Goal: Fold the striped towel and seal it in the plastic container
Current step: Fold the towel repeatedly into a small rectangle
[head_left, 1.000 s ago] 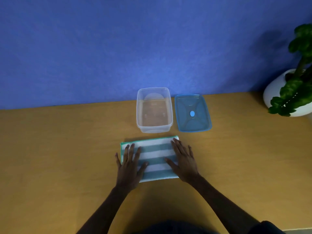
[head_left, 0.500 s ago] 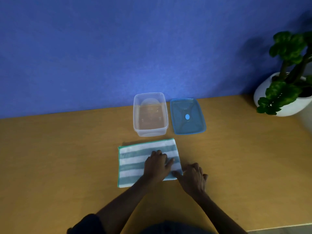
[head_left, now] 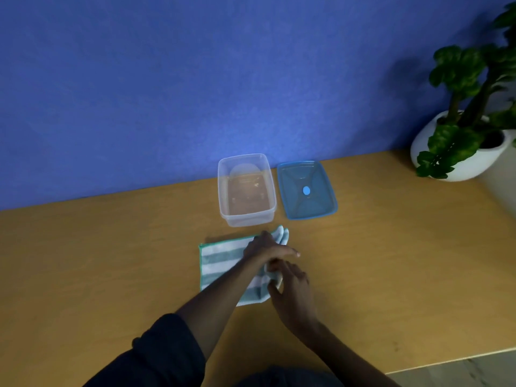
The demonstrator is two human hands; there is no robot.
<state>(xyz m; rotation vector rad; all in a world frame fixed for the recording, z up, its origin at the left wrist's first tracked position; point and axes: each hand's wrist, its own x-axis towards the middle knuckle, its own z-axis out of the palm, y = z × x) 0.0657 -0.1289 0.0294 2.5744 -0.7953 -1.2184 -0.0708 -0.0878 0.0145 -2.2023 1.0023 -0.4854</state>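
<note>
Lifting towel's [head_left: 220, 261] right edge now.

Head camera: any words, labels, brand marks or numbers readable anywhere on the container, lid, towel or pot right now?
None can be read.
Plastic container: faint moulded shapes in its base, too blurred to read.
Blue lid: only a plain light-blue oval at its centre, no lettering visible.
Striped towel: stripes only, no tag visible.
White plant pot: plain.
</note>
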